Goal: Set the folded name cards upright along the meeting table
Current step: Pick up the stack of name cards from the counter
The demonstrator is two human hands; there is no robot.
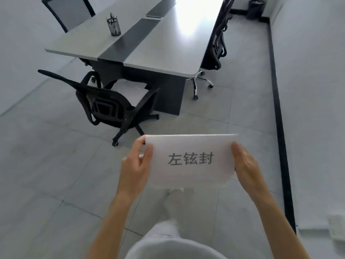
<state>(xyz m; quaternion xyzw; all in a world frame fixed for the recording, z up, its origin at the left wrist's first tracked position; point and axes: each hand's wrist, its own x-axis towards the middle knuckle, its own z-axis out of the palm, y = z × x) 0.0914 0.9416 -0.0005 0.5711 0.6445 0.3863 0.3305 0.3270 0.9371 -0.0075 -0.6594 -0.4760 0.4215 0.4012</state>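
I hold a stack of white folded name cards [190, 159] flat in front of me, above the floor; the top one shows three printed grey characters. My left hand [137, 163] grips the stack's left edge, thumb on top. The right edge rests against my right hand [245, 163], palm and fingers pressed to it. The grey meeting table [168, 58] with a dark centre strip stands ahead, a couple of steps away. No cards stand on it.
A black mesh chair [110, 107] sits at the table's near end, turned away from the table. Another black chair [216, 51] is at the right side, one more at the far left [69, 12]. A pen holder [113, 26] is on the table. A bin [255, 9] stands far right.
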